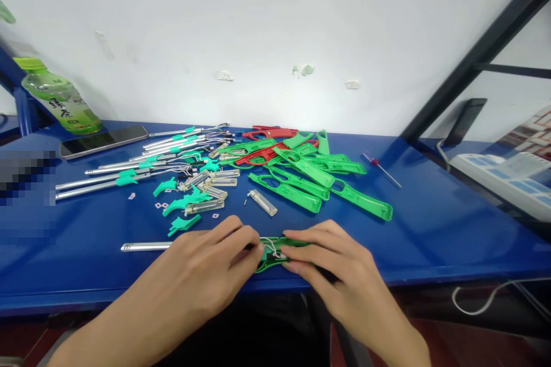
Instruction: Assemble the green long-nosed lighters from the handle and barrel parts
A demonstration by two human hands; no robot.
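At the near edge of the blue table [413, 241], a green casing half [280, 242], white wire [272, 248] inside, is gripped at left by the closed fingers of the left hand [215, 266] and at right by those of the right hand [340, 261], a metal tube [146, 246] projecting leftward.

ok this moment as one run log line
left hand: over green shell, left end | right hand: holding same shell | shell: white wires inside | metal rod: jutting left | beyond: clear reservoirs, teal triggers
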